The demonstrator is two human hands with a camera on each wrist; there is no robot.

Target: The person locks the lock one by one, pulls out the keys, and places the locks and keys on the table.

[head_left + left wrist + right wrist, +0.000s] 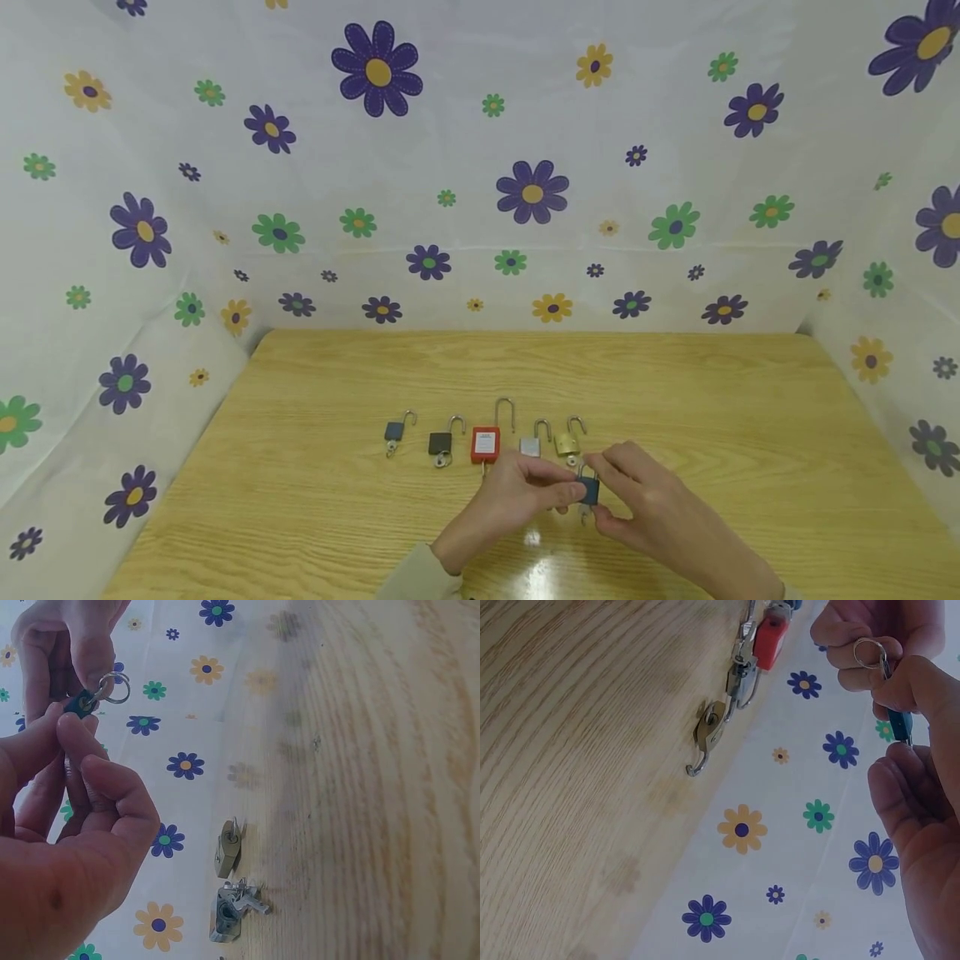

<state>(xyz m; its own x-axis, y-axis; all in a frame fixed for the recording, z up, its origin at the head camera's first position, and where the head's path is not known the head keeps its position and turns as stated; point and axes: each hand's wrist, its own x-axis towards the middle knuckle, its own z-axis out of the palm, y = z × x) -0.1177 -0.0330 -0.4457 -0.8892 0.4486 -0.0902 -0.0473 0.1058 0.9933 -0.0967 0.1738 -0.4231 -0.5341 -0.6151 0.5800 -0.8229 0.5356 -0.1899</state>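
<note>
A small blue padlock [590, 491] is held up over the front of the table, its shackle on top and a key with rings [115, 688] at its bottom. My left hand [517, 493] pinches the padlock's body between thumb and fingers. From the other side my right hand [651, 502] grips it, fingers at the shackle and thumb down by the key end. Fingers partly cover the lock in both wrist views. Just behind the hands lies a brass padlock [567, 444] with its shackle open, next to a silver padlock [529, 447], also open.
Farther left in the same row lie a red padlock [485, 446] with a tall shackle, a black padlock [440, 443] and another blue padlock [393, 431], all open with keys. A flowered cloth [450, 142] surrounds the wooden table [300, 517] at back and sides.
</note>
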